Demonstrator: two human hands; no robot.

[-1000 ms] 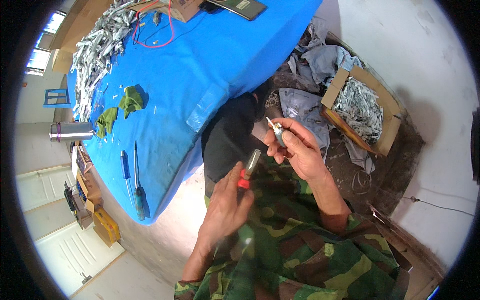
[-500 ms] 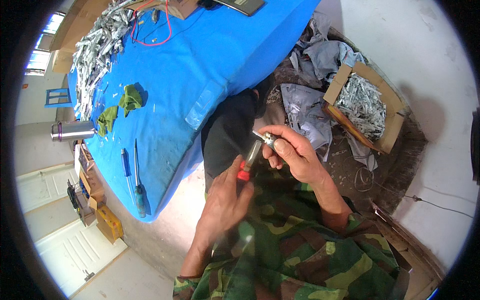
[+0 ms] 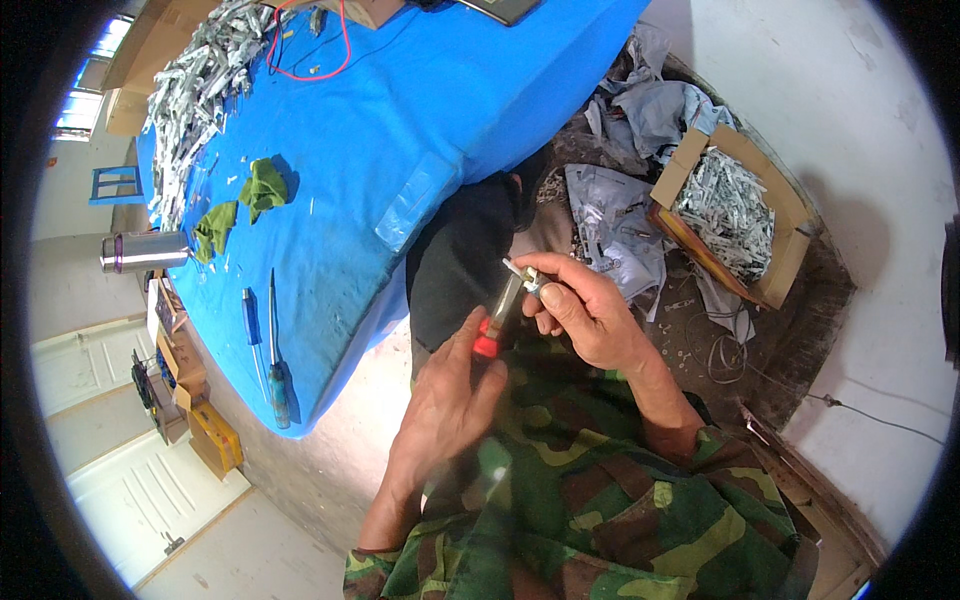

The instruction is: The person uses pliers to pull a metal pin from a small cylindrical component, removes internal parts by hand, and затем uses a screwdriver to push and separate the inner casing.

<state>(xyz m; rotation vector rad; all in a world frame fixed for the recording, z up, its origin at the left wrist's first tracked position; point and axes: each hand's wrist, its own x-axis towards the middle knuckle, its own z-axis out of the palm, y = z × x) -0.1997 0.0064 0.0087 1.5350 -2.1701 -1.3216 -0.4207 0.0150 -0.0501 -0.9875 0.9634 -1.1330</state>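
Note:
My left hand (image 3: 450, 395) is closed round a slim tool with a red end (image 3: 487, 342) and a greyish, see-through-looking stem; its exact kind is unclear. My right hand (image 3: 592, 315) pinches a small white-and-metal part (image 3: 531, 278) between thumb and fingers. The upper end of the tool meets or overlaps this part; whether they touch cannot be made out. Both hands are held above my lap, close together. On the blue cloth to the left lie a blue-handled screwdriver (image 3: 250, 310) and a longer dark one (image 3: 278, 395).
The blue-covered table (image 3: 350, 200) carries a heap of silvery-white strips (image 3: 205, 85), green rags (image 3: 263, 188), a steel flask (image 3: 145, 252) and a red wire (image 3: 347, 50). At right stands a cardboard box (image 3: 790, 205) of similar strips, beside grey plastic bags (image 3: 615, 215).
The tool's upper end and the small part have come closer together, and the part has tilted slightly. Both hands stay nearly in place; the whole view has shifted a little.

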